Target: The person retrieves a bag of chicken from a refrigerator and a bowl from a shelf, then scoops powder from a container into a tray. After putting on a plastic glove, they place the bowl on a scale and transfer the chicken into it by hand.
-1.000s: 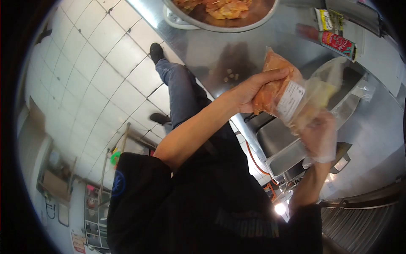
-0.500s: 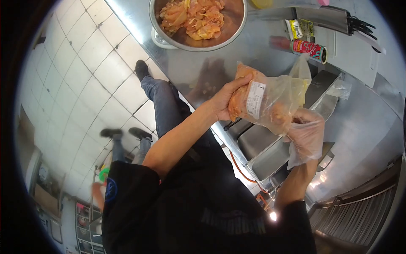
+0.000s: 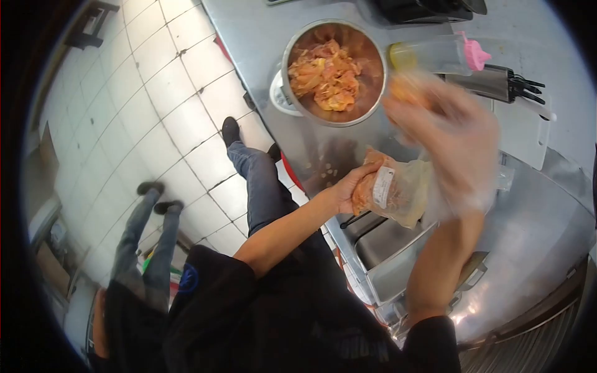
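Observation:
My left hand point(image 3: 353, 186) grips a labelled clear plastic bag point(image 3: 398, 189) of orange, marinated meat, its mouth toward the right. Above the bag, my right hand point(image 3: 451, 127), in a clear plastic glove and blurred by motion, holds a piece of orange meat point(image 3: 407, 92) at its fingertips. That piece is beside the right rim of a steel bowl point(image 3: 371, 59). Inside the bowl lies a heap of raw meat pieces point(image 3: 329, 74). The bowl stands on a white scale point(image 3: 283, 96), partly hidden beneath it.
A squeeze bottle point(image 3: 438, 55) with a pink cap lies right of the bowl. Beyond are a knife block point(image 3: 488, 82) and a white cutting board point(image 3: 522, 127). Steel pans point(image 3: 385, 242) sit below the bag. Another person point(image 3: 137, 273) stands at lower left.
My right hand has come out of the bag and moved up toward the bowl with meat in its fingers. The view has shifted, showing more of the bowl, the bottle and the other person.

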{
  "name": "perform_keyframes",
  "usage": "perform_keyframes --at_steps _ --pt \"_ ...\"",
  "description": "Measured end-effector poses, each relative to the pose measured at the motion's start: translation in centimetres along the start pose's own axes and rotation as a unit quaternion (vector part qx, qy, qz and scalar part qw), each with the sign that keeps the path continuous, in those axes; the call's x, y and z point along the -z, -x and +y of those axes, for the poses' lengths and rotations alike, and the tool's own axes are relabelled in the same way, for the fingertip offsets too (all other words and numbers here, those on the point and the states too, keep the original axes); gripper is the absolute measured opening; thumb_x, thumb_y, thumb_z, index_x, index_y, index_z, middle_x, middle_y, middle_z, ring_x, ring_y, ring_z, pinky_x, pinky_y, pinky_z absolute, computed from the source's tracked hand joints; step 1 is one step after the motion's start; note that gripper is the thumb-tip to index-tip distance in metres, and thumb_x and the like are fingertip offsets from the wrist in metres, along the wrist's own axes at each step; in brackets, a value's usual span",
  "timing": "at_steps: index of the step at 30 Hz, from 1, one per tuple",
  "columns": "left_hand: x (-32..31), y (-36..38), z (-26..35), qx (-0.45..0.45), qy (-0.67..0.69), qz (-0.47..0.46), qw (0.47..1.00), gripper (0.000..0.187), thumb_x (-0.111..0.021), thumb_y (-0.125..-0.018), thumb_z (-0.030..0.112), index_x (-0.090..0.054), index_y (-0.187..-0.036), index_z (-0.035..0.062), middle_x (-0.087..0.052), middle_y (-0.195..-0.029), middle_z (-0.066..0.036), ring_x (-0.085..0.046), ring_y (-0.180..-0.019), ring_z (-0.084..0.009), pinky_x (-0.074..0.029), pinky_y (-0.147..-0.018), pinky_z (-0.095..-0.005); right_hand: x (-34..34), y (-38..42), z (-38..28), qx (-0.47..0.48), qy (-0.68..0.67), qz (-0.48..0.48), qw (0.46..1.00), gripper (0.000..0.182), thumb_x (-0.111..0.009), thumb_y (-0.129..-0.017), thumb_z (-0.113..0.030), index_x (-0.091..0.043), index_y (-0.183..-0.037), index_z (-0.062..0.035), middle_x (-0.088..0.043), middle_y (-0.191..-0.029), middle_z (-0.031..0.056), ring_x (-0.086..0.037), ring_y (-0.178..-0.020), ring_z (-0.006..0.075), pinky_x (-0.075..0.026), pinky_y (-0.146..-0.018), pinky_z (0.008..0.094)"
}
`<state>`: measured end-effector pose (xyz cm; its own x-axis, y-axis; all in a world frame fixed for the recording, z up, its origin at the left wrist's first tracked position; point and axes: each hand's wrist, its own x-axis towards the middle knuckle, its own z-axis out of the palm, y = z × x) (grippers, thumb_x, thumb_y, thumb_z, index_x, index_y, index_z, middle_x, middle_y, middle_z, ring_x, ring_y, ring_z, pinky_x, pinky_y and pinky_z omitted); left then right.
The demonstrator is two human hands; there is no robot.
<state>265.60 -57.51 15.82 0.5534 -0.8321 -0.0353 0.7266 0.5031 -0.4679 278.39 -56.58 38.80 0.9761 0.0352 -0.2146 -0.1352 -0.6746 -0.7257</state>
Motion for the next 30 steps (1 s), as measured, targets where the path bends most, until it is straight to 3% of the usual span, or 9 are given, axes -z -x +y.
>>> perform_keyframes --at_steps 6,9,10,12,14,18,20,22,30 --pt "0.1 0.1 -0.4 0.011 0.013 0.026 1.000 0.046 -0.061 -0.091 0.043 -0.057 -0.117 0.0049 -0.067 -0.108 -0.010 -0.069 -0.093 -0.0234 -0.056 -0.088 -0.0414 -8.1 -7.7 0.0 0.074 0.345 -0.122 0.928 0.037 -0.068 -0.073 -0.014 -0.072 -0.109 -0.0079 -0.072 -0.090 0.0005 -0.060 -0.065 0.0091 -0.048 -0.056 0.0255" --pt "0.1 0.6 -0.5 0.025 0.040 0.028 0.998 0.039 -0.057 -0.095 0.033 -0.057 -0.119 0.0028 -0.067 -0.110 -0.014 -0.069 -0.095 -0.0259 -0.056 -0.088 -0.0427 -5.7 -7.2 -3.9 0.031 0.324 -0.178 0.929 0.021 -0.058 -0.091 -0.015 -0.070 -0.093 0.0022 -0.071 -0.086 0.0079 -0.065 -0.071 0.0105 -0.051 -0.060 0.0185" --pt "-0.2 0.8 -0.4 0.025 0.029 0.018 0.999 0.039 -0.057 -0.095 0.034 -0.057 -0.119 0.0029 -0.067 -0.109 -0.014 -0.069 -0.096 -0.0255 -0.056 -0.088 -0.0424 -5.2 -6.2 -4.5 0.030 0.325 -0.181 0.928 0.021 -0.058 -0.091 -0.015 -0.070 -0.093 0.0022 -0.071 -0.086 0.0079 -0.065 -0.071 0.0105 -0.051 -0.060 0.0185" --pt "-0.7 1.0 -0.3 0.028 0.018 0.007 0.999 0.040 -0.058 -0.095 0.035 -0.057 -0.119 0.0031 -0.067 -0.109 -0.013 -0.068 -0.097 -0.0252 -0.056 -0.088 -0.0422 -4.1 -3.8 -5.3 -0.073 0.210 -0.078 0.972 0.043 -0.068 -0.070 -0.012 -0.069 -0.113 -0.0058 -0.072 -0.094 0.0022 -0.061 -0.064 0.0098 -0.047 -0.053 0.0248" --pt "-1.1 0.8 -0.1 0.029 0.013 0.047 0.998 0.041 -0.059 -0.094 0.036 -0.057 -0.118 0.0034 -0.067 -0.109 -0.013 -0.069 -0.096 -0.0248 -0.056 -0.088 -0.0417 -0.3 -2.9 -3.4 0.003 0.125 -0.098 0.987 0.045 -0.071 -0.070 -0.010 -0.067 -0.114 -0.0008 -0.072 -0.099 0.0051 -0.065 -0.068 0.0102 -0.044 -0.049 0.0224" --pt "-1.6 0.5 0.1 0.029 0.009 0.047 0.998 0.042 -0.059 -0.094 0.038 -0.057 -0.119 0.0039 -0.067 -0.110 -0.013 -0.068 -0.096 -0.0250 -0.056 -0.089 -0.0417 5.2 3.7 -2.6 -0.087 0.112 0.013 0.990 0.039 -0.081 -0.071 -0.005 -0.069 -0.108 0.0017 -0.071 -0.096 0.0120 -0.065 -0.074 0.0106 -0.049 -0.051 0.0235" --pt "-1.9 0.3 0.3 0.027 0.009 0.014 1.000 0.044 -0.059 -0.093 0.039 -0.056 -0.120 0.0046 -0.066 -0.110 -0.013 -0.068 -0.096 -0.0251 -0.056 -0.089 -0.0420 7.6 6.7 -1.4 -0.246 0.192 0.000 0.950 0.033 -0.074 -0.077 -0.003 -0.066 -0.108 0.0046 -0.071 -0.097 0.0129 -0.068 -0.073 0.0128 -0.045 -0.048 0.0174" --pt "-1.3 0.0 0.5 0.037 0.003 0.028 0.999 0.046 -0.060 -0.092 0.041 -0.055 -0.121 0.0045 -0.066 -0.111 -0.013 -0.068 -0.096 -0.0248 -0.056 -0.089 -0.0415 7.2 9.3 1.2 -0.293 0.126 0.051 0.946 0.022 -0.079 -0.073 -0.001 -0.071 -0.092 0.0031 -0.070 -0.082 0.0078 -0.063 -0.071 0.0110 -0.048 -0.057 0.0246" --pt "-2.2 0.9 0.2 0.062 -0.076 0.057 0.994 0.060 -0.069 -0.085 0.045 -0.051 -0.125 0.0037 -0.061 -0.113 -0.013 -0.065 -0.101 -0.0218 -0.055 -0.088 -0.0376 4.6 12.1 12.6 -0.287 0.172 -0.064 0.940 0.018 -0.074 -0.075 0.001 -0.068 -0.091 0.0051 -0.069 -0.083 0.0069 -0.062 -0.073 0.0108 -0.050 -0.066 0.0257"
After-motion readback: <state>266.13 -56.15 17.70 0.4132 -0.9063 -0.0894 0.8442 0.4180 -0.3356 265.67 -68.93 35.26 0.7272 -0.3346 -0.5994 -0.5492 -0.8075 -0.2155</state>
